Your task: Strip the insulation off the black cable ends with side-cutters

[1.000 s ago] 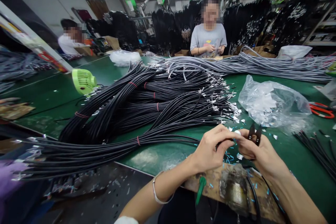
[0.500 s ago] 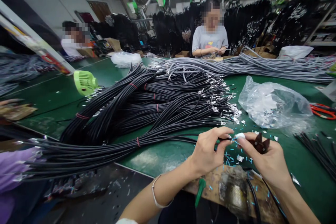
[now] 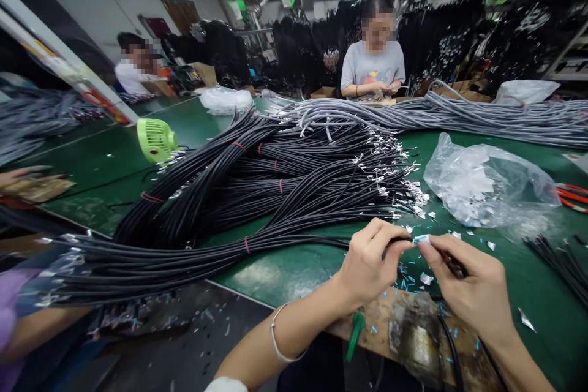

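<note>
My left hand (image 3: 373, 266) pinches a black cable (image 3: 329, 241) close to its stripped end, just above the bench. The cable runs left into a loose bundle tied with a red band. Facing it, my right hand (image 3: 480, 285) is closed, with thumb and forefinger on the small white wrap (image 3: 421, 239) at the cable's end, where a bit of blue shows. A dark tool (image 3: 454, 266) is tucked in the same hand, mostly hidden by the fingers, so its kind is unclear. Blue and white scraps (image 3: 426, 279) lie beneath both hands.
Tied black cable bundles (image 3: 206, 177) cover the middle, with grey cables (image 3: 459, 113) behind. A clear plastic bag (image 3: 491, 180) of scraps lies right, near orange-handled scissors (image 3: 572, 195). A green fan (image 3: 156, 139) stands left. A worn metal block (image 3: 416, 334) sits in front. Co-workers sit across and left.
The view has shifted slightly, moving the scene rightward. My right hand has turned, so the dark tool shows less, and the white wrap now looks flatter with blue visible. Both hands keep their hold.
</note>
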`<state>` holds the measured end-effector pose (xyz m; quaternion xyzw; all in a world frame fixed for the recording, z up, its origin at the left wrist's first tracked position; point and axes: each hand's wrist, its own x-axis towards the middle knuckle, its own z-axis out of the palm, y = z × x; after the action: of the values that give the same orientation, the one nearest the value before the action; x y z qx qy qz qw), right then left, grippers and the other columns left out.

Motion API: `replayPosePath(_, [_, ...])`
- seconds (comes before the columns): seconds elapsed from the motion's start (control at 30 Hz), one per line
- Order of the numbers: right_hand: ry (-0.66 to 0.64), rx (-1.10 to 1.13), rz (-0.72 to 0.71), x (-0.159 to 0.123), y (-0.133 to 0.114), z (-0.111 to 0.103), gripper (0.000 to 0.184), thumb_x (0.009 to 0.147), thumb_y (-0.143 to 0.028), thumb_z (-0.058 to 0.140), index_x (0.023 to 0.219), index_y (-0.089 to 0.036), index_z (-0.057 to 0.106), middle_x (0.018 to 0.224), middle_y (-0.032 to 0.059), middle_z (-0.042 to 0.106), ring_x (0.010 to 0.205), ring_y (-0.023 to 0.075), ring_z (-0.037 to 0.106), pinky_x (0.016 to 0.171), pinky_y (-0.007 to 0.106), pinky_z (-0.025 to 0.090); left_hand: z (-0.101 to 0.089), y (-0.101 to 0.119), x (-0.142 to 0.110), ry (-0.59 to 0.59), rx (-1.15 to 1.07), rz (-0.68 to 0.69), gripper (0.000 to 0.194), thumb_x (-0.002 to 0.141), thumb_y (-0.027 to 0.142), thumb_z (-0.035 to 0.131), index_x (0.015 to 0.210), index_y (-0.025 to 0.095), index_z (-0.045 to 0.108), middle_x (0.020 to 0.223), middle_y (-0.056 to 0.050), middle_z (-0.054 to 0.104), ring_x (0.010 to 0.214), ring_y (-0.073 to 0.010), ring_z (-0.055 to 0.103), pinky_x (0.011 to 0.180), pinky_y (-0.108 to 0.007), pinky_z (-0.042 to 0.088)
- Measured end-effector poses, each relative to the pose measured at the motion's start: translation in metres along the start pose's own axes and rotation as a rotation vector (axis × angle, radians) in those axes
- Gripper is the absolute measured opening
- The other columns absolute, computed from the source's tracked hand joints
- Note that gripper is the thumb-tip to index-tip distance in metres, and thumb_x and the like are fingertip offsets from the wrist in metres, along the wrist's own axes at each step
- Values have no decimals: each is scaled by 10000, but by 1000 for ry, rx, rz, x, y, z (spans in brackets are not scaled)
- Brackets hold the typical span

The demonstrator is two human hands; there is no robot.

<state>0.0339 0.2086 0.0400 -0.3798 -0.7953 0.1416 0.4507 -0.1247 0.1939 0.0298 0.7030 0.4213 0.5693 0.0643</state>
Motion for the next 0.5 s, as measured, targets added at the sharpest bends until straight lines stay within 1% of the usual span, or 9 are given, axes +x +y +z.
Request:
replayPosePath(0.1, [-20,-11,-102,-3,-2,3,111,811,-118,573,879,-205,575,707,-1,591,585,107,526,575,224,419,-1,3,1,-24,-107,-151,118,842,146,554,801,141,664,742,-45,667,660,-137,603,600,-235,502])
replayPosePath(0.17, [-50,-5,-105,-4,-3,4,96,820,-124,557,865,-207,572,676,-6,566,558,105,507,543,223,404,-2,4,1,-32,-182,-251,128,842,169,566,789,136,678,720,-44,661,615,-124,589,549,-216,473])
replayPosePath(0.2, [-70,3,-84,-5,-2,4,70,829,-142,548,830,-208,570,646,-11,542,538,104,489,520,223,392,-2,5,2,-27,-214,-279,128,840,179,574,794,135,685,716,-46,658,606,-122,581,533,-213,459])
replayPosePath(0.27, [-105,32,-2,-5,0,4,45,845,-210,544,810,-210,573,626,-15,519,523,107,473,494,221,384,-3,6,3,0,-259,-287,123,832,188,589,815,133,698,711,-50,649,602,-121,562,522,-217,435])
replayPosePath(0.3, [-109,55,48,-5,2,3,54,853,-251,538,854,-212,576,647,-12,528,535,112,483,496,220,393,-4,7,3,17,-273,-281,122,827,190,596,825,132,703,707,-51,643,603,-122,553,522,-220,425])
replayPosePath(0.33, [-99,81,101,-5,4,3,113,865,-286,521,936,-215,572,694,-4,551,567,119,508,515,219,411,-5,7,4,31,-283,-273,120,823,193,603,830,131,706,702,-52,638,604,-123,545,522,-224,416])
replayPosePath(0.4, [-62,125,178,-5,6,2,246,892,-316,471,1116,-224,518,852,24,594,705,139,568,617,227,458,-6,8,5,51,-302,-269,118,818,199,611,831,131,708,701,-53,631,607,-124,535,520,-226,404])
replayPosePath(0.43, [-49,137,188,-5,7,2,271,902,-308,453,1159,-231,499,921,33,597,784,149,580,678,234,466,-6,8,5,55,-311,-272,118,818,202,613,830,132,707,704,-54,630,607,-124,532,515,-225,400])
replayPosePath(0.5, [-56,140,159,-4,6,2,243,901,-277,465,1131,-243,533,980,35,592,874,155,572,755,239,458,-7,8,5,55,-325,-276,116,818,200,611,831,130,704,714,-57,629,607,-123,530,510,-223,398])
